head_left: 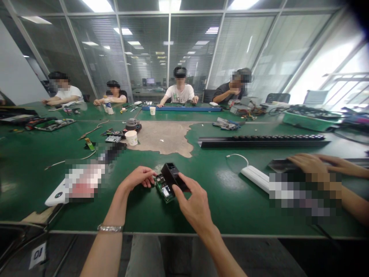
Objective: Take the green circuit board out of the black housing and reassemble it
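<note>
A black plastic housing (170, 176) is tilted up above the table, with my right hand (195, 198) closed around its right side, thumb in front and fingers behind. Beneath and left of it, a small green circuit board (164, 189) with a white label lies partly covered by the housing. Bent fingers of my left hand (142, 177) meet the board's upper left edge; their tips are partly hidden.
A white power strip (255, 177) lies to the right, near a co-worker's hands (313, 163) on a dark metal piece. Ahead stand a paper cup (132, 137) and a long black rail (263, 141). Another white device (59, 193) lies left. Several people sit across the green table (219, 207).
</note>
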A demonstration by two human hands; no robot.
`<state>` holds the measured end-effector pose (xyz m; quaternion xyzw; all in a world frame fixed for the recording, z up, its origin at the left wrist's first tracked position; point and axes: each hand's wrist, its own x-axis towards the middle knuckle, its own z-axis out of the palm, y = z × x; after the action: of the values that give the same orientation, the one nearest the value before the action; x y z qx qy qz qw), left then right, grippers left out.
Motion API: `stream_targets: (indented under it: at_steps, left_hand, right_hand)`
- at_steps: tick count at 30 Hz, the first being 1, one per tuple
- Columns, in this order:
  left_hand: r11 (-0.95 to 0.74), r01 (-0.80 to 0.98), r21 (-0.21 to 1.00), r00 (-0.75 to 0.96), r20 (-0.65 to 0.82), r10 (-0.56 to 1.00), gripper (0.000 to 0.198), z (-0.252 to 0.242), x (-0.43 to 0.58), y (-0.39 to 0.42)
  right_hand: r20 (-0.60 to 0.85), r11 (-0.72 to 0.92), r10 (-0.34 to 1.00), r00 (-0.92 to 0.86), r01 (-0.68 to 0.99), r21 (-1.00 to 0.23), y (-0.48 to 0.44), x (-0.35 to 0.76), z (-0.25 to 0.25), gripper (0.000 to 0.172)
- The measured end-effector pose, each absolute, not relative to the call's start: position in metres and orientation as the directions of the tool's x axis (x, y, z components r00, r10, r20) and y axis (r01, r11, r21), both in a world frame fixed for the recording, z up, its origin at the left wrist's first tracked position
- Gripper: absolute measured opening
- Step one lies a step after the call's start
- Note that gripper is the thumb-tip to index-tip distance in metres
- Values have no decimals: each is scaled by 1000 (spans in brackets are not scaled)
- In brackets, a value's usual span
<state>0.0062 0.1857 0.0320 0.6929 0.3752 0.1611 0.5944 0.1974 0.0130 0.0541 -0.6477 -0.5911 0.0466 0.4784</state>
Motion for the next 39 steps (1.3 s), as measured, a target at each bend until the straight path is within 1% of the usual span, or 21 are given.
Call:
stream_targets:
  at_steps: [5, 12, 21, 28, 32, 39]
  left_hand:
    - [-9, 314, 949, 674, -216, 706, 48, 33, 6, 185]
    - [-23, 306, 952, 663, -196, 723, 47, 30, 6, 187]
    - [-58, 321, 945, 658, -179, 731, 45, 30, 7, 188]
    - [-71, 301, 951, 650, -150, 745, 41, 26, 7, 190]
    - [-66, 300, 952, 653, -154, 742, 43, 25, 6, 191]
    - [-70, 299, 952, 653, -151, 742, 44, 26, 6, 190]
  right_hand:
    - [484, 134, 846, 224, 789, -600, 20, 175, 58, 35]
    - [415, 94, 897, 152, 853, -514, 20, 165, 64, 34]
    - [377, 29, 913, 154, 899, -437, 14, 162, 63, 38]
    - [369, 46, 921, 122, 908, -416, 12, 162, 64, 35]
    - [340, 42, 933, 117, 903, -427, 12, 162, 57, 37]
    - [362, 79, 926, 107, 883, -463, 8, 163, 51, 41]
